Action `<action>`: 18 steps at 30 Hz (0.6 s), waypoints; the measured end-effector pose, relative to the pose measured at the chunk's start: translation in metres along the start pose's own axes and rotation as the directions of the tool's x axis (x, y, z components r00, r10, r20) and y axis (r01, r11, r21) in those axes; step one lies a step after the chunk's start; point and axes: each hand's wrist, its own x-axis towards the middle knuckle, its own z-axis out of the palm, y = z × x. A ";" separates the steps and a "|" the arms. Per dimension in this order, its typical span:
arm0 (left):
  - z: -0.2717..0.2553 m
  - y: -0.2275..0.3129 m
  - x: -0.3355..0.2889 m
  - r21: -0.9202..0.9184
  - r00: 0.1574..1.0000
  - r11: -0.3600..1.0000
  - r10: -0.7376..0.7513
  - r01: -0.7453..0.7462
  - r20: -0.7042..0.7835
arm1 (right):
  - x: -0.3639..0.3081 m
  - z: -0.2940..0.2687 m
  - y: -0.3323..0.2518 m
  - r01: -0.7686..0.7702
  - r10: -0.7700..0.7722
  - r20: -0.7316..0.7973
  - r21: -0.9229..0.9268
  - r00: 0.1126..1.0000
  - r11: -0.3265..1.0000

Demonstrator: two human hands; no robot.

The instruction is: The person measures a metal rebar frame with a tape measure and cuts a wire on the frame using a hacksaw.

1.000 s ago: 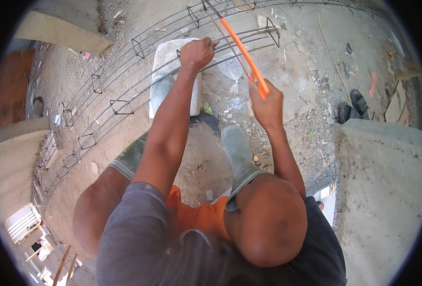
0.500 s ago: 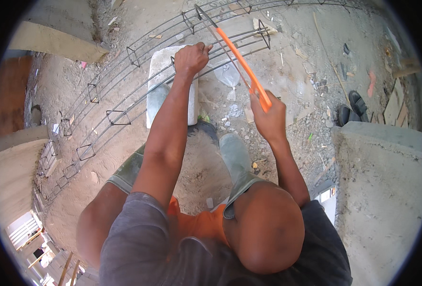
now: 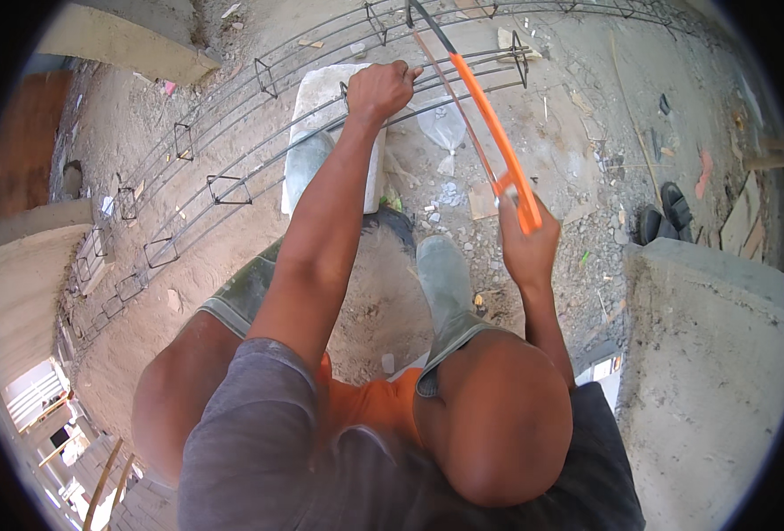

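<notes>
My left hand (image 3: 380, 92) is closed round the steel bars of a long rebar cage (image 3: 230, 152), a little left of the cage's near end. In my right hand (image 3: 531, 245) is the handle of a hacksaw (image 3: 487, 104) with an orange and black frame. Its thin blade slants across the bars just right of my left fist; whether the teeth touch a bar I cannot tell. Beneath my left hand, the cage passes over a pale block (image 3: 372, 168). My boot (image 3: 308, 164) is up against this block, below the bars.
A second run of rebar (image 3: 321, 42) lies beyond. A knotted clear plastic bag (image 3: 445, 128) sits among rubble right of the block. Dark sandals (image 3: 675, 208) lie at the right, near a concrete block (image 3: 702, 327). Another concrete mass (image 3: 126, 49) stands at far left.
My right hand has drawn the hacksaw back toward me and slightly right. My left hand keeps its grip on the bars. The whole view has shifted a little.
</notes>
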 end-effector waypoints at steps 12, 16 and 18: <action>0.013 0.009 -0.012 -0.045 0.999 0.998 0.052 -0.053 -0.013 | 0.095 0.053 -0.009 0.173 -0.178 -0.010 -0.185 0.984 0.967; 0.005 0.007 -0.005 -0.049 0.999 0.998 0.024 -0.026 -0.040 | -0.039 -0.027 0.006 -0.013 0.012 -0.035 -0.018 0.999 1.000; 0.008 0.019 -0.018 -0.027 0.999 0.999 0.036 -0.036 -0.012 | -0.056 -0.029 0.012 -0.006 0.004 -0.060 -0.032 0.998 0.999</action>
